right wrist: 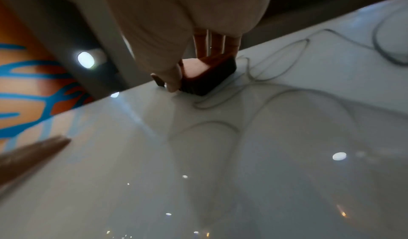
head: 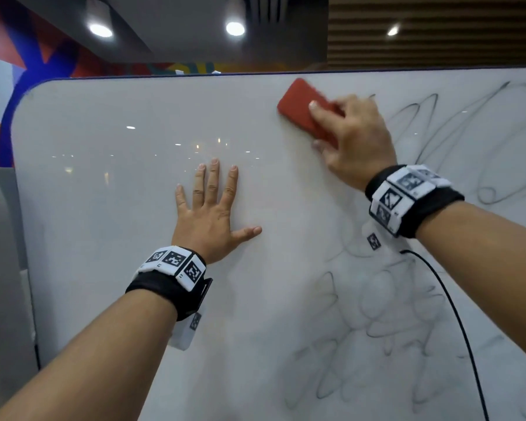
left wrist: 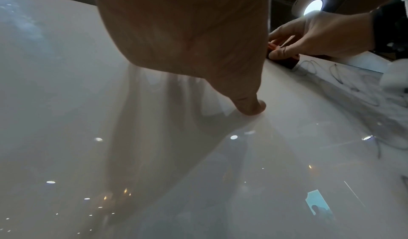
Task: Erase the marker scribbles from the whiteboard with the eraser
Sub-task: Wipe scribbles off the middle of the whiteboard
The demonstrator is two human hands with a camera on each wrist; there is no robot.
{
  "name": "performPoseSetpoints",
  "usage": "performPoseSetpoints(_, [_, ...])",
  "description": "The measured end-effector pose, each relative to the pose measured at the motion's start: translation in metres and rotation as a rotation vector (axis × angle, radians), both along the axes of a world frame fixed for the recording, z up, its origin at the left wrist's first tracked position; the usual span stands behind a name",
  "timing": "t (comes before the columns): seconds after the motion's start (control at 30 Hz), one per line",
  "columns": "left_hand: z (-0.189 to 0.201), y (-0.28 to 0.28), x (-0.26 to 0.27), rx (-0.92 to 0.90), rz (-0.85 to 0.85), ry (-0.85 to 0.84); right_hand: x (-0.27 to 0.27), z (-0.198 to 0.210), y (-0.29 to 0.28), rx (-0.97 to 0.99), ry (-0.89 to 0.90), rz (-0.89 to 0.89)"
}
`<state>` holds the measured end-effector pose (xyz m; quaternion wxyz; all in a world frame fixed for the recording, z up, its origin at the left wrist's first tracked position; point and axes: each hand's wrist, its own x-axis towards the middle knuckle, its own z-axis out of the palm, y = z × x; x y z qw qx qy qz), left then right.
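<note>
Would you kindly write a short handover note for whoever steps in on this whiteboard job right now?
Left hand: open, flat on the whiteboard, fingers spread, bracing.
Right hand: grips the red eraser, pressed against the board near the top edge.
Done: the board's left part shows no marks.
Left: dark scribbles on the upper right, fainter smeared loops lower right.
Mind the black cable hanging from the right wrist.

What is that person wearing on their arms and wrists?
Both forearms are bare, with no sleeves. The left wrist band and right wrist band are each a black strap carrying white blocks printed with black square code markings. A thin black cable trails down from the right band. No gloves or rings show.
</note>
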<state>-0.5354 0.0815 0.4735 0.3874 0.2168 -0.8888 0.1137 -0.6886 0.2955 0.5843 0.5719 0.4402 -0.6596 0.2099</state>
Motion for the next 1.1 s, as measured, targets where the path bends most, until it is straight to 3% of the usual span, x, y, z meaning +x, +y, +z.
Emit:
performPoseSetpoints(0.1, [-0.003,-0.001,-0.001,0.002,-0.018,0.019,0.006,-0.004,-0.003,-0.028,-0.009,-0.018])
performPoseSetpoints(0.2, [-0.004,-0.002,-0.002,-0.001,-0.013,0.024,0.005,-0.022,-0.005,0.293,0.209,-0.054])
performPoseSetpoints(0.23, [-0.004,-0.001,-0.001,0.0,-0.013,0.024,0.002,-0.016,-0.001,0.309,0.232,-0.067])
performPoseSetpoints(0.4, [-0.005,0.001,0.0,0.02,-0.024,0.033,-0.004,0.009,0.01,-0.109,-0.077,-0.029])
performPoseSetpoints(0.53, [-0.005,0.004,0.0,0.031,-0.027,0.051,0.001,-0.02,0.003,0.172,0.119,-0.048])
performPoseSetpoints(0.6, [-0.005,0.006,0.0,0.045,-0.025,0.054,-0.005,-0.014,0.01,0.243,0.186,-0.066])
performPoseSetpoints(0.73, [0.005,0.024,0.0,0.049,-0.028,0.18,-0.008,-0.002,0.017,-0.025,-0.018,-0.018])
performPoseSetpoints(0.8, [0.016,0.038,-0.003,0.0,-0.029,0.208,0.0,-0.011,0.011,-0.036,-0.021,-0.032])
performPoseSetpoints(0.9, [0.029,0.06,-0.015,-0.029,-0.044,0.092,0.003,-0.018,0.013,0.094,0.074,-0.034])
performPoseSetpoints(1.03, [0.032,0.073,-0.026,-0.003,-0.034,0.011,-0.01,0.009,0.034,-0.151,-0.037,-0.045])
performPoseSetpoints(1.1, [0.031,0.073,-0.028,0.012,-0.041,0.017,-0.01,0.008,0.036,-0.168,-0.081,-0.044])
